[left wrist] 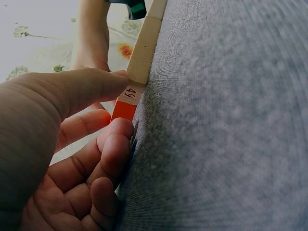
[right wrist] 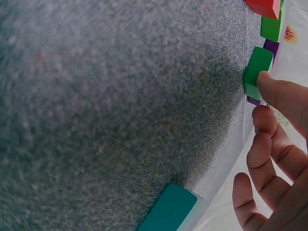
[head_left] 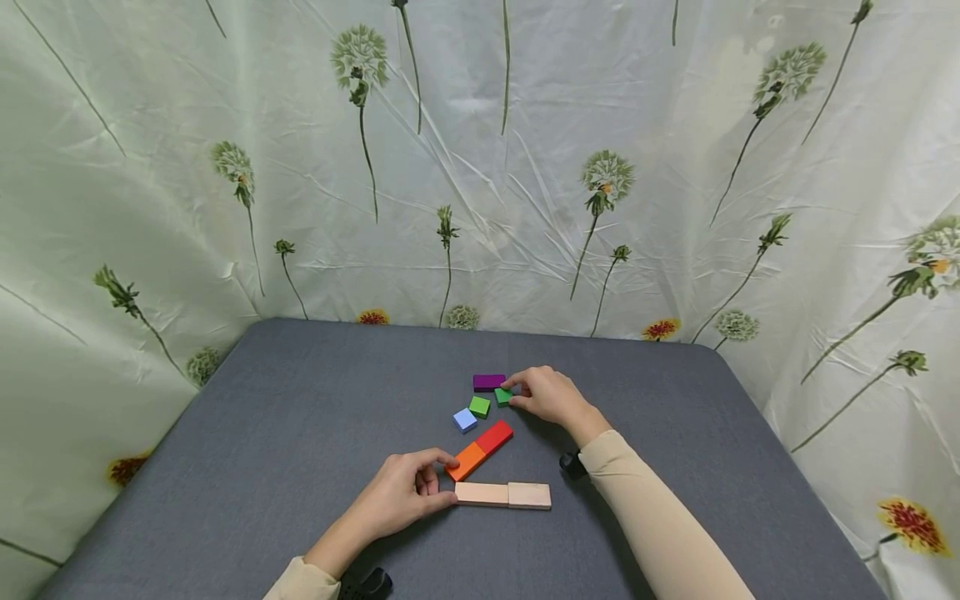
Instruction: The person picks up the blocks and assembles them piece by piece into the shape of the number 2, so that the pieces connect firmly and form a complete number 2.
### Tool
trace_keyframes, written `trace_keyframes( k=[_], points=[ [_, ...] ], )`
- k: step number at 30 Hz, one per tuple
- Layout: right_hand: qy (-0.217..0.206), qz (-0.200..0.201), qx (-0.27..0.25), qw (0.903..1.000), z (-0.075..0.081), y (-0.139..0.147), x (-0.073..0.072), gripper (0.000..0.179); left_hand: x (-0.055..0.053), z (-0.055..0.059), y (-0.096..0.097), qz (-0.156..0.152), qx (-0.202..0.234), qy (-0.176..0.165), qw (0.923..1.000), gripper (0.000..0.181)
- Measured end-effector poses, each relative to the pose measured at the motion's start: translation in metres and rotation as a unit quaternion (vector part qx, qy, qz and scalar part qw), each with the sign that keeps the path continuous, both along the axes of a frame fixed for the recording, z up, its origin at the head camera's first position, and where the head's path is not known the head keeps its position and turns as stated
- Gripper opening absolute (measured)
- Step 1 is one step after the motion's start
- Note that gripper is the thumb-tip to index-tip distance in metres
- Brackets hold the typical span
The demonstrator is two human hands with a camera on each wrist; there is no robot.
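Observation:
In the head view, my right hand (head_left: 551, 396) pinches a dark green block (head_left: 503, 397) between thumb and index finger, just below a purple block (head_left: 488, 382). A light green block (head_left: 480, 407) and a light blue block (head_left: 465, 420) lie corner to corner to its left. My left hand (head_left: 401, 492) holds the near left ends of two rows: its index finger touches an orange block (head_left: 468, 461), its thumb a plain wooden block (head_left: 482, 494) marked 49 on its end. A red block (head_left: 495, 437) continues the orange one. Another wooden block (head_left: 529, 496) continues the plain one.
The blocks lie on a grey cloth-covered table (head_left: 300, 417). A white curtain (head_left: 480, 167) printed with dandelions hangs behind and beside it. A teal, block-shaped thing (right wrist: 168, 207) shows at the bottom of the right wrist view; I cannot pick it out in the head view.

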State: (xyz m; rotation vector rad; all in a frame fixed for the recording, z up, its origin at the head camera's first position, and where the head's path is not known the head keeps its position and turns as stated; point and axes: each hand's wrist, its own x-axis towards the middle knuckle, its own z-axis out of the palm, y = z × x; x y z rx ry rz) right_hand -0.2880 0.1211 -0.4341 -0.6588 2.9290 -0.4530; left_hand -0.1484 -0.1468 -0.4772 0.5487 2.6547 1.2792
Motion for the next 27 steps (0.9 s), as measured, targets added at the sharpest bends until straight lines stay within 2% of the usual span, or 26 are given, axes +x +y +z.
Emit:
trace_keyframes(
  k=[6, 15, 27],
  points=[
    [0.004, -0.001, 0.007, 1.0000, -0.0006, 0.0000, 0.0007, 0.030, 0.0001, 0.0000, -0.0002, -0.001, 0.002, 0.003, 1.0000, 0.034],
    [0.034, 0.012, 0.031, 0.9988, -0.0012, 0.0030, 0.0019, 0.030, -0.0001, 0.0005, -0.0001, -0.001, 0.003, 0.001, 1.0000, 0.033],
    [0.021, 0.005, 0.025, 0.9995, -0.0017, 0.0091, 0.0042, 0.029, 0.0003, 0.0006, 0.0001, 0.003, -0.002, 0.001, 1.0000, 0.034]
  ],
)
